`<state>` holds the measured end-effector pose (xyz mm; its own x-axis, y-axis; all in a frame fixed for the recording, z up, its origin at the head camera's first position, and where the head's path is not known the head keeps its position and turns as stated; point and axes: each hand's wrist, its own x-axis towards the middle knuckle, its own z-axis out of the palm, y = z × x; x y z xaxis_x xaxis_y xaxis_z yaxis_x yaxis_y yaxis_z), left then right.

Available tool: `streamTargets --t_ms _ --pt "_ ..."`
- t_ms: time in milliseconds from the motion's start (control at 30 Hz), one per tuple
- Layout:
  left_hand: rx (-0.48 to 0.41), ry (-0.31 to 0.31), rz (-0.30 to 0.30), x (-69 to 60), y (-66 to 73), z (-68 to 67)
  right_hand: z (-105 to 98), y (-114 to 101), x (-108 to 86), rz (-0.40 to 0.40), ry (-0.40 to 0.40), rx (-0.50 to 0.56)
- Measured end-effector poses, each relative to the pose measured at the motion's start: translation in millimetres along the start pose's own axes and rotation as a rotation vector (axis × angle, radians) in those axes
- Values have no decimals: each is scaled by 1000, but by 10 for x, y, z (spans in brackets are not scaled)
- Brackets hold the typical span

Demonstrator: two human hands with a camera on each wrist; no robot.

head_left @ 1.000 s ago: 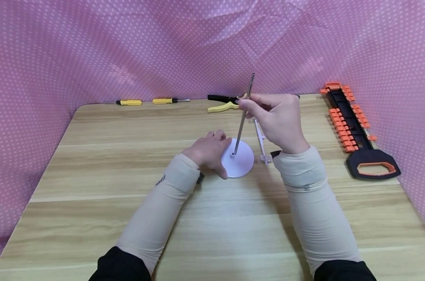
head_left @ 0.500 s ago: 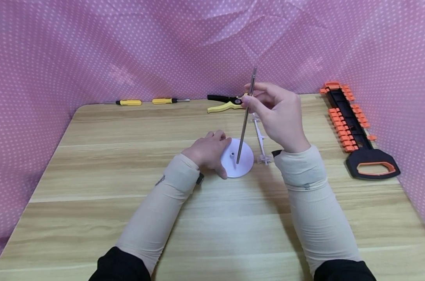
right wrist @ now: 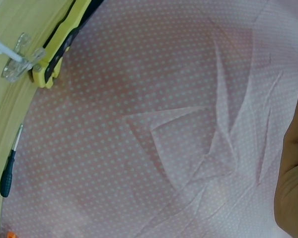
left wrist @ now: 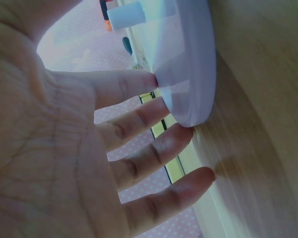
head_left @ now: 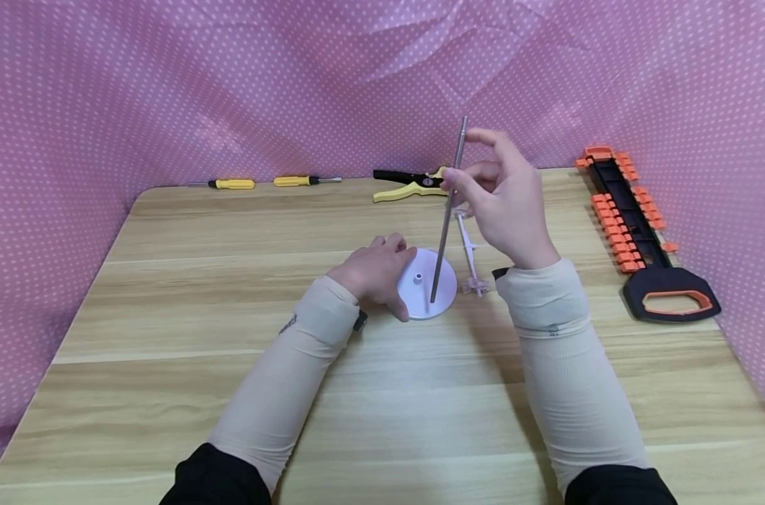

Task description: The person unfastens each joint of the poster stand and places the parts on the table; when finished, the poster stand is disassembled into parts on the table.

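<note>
Spread around the left rim of a round white disc (head_left: 442, 284), my left hand (head_left: 373, 273) steadies it on the table, thumb at the front edge. The left wrist view shows this hand's fingertips (left wrist: 156, 82) against the rim of the disc (left wrist: 203, 74), and its hollow peg (left wrist: 126, 17). My right hand (head_left: 511, 200) pinches a thin metal rod (head_left: 446, 228), tilted, with the index finger near its top. The rod's lower end is over the disc, in front and to the right of the peg (head_left: 418, 278); contact with the disc cannot be told.
A white bar with clear end pieces (head_left: 467, 245) lies right of the disc. Yellow and black pliers (head_left: 408, 191) and two yellow screwdrivers (head_left: 234, 184) are along the back edge. A black and orange rack (head_left: 669, 291) stands at the right. A dark-handled screwdriver (right wrist: 7, 173) shows in the right wrist view.
The rod's lower end has moved off the peg, forward and to the right over the disc. My right hand has risen slightly, its index finger extended higher. My left hand has stayed put.
</note>
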<state>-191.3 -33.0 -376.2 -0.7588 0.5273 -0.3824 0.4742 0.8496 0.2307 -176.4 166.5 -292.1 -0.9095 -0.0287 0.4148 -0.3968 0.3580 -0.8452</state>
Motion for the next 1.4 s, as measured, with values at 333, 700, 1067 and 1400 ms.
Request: streamTargets --t_ms 333,700,1067,1400 --pt "-1 -4 -6 -2 8 1 -39 104 60 76 15 -12" --pt "0 -3 -1 -1 -2 7 -72 182 97 111 39 -21" --pt "-6 -12 4 6 -9 -1 -73 227 126 183 37 -19" --pt "2 -2 14 23 -24 10 -82 251 145 220 24 -34"
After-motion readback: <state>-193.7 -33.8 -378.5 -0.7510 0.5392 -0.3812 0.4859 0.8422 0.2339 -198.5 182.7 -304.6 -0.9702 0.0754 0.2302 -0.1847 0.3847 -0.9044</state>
